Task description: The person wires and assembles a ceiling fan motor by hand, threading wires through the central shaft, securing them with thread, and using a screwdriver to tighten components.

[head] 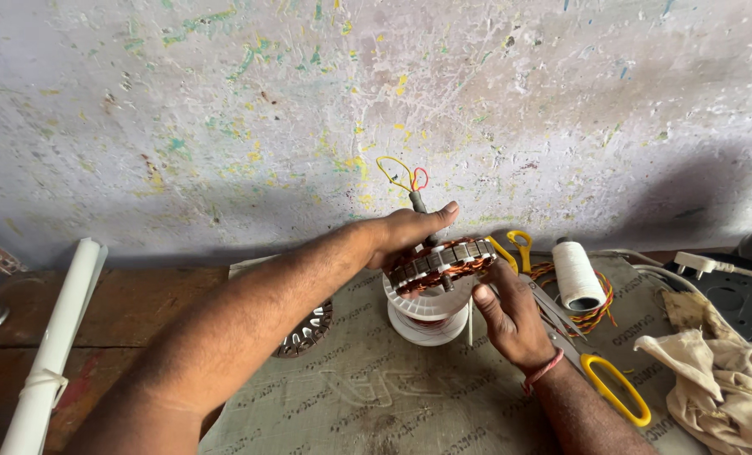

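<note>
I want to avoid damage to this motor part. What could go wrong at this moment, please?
1. The stator sits tilted on a white spool, steadied by the left hand and right hand; it might slip off.
2. The thin lead wires stick up by the left hand and could be bent or pulled.
3. The yellow-handled scissors lie open beside the right wrist and might nick it.
</note>
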